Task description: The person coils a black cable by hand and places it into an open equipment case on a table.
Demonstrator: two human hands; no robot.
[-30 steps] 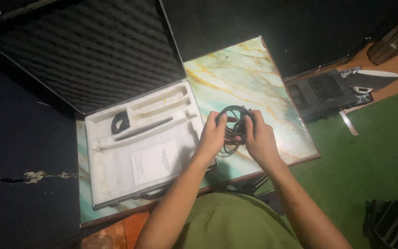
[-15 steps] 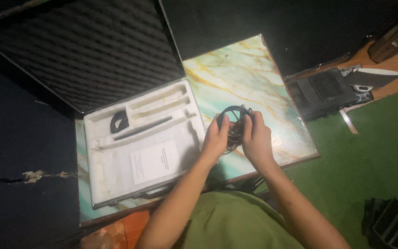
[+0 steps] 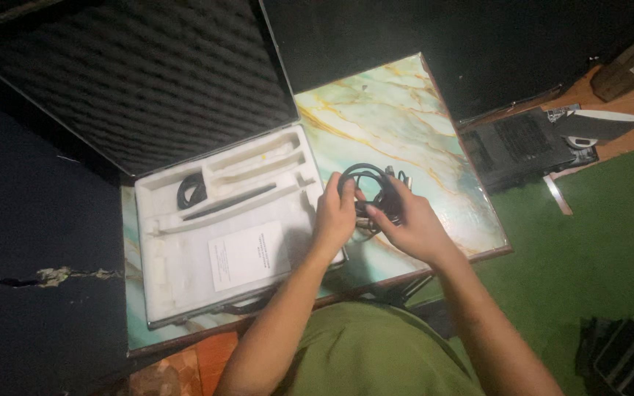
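A coiled black cable lies on the marble-patterned table just right of an open case. My left hand grips the coil's left side. My right hand holds its lower right part, fingers curled around the loops. The case has a white foam tray with a small black coiled item, a thin black rod and a white paper sheet. Its lid, lined with dark ridged foam, stands open behind.
A black device and a white-edged object lie on the floor to the right of the table. Green flooring spreads at the right. A dark bag sits at the bottom right corner.
Both hands have shifted slightly on the cable coil, turning and regripping it; the coil stays at the same spot beside the case.
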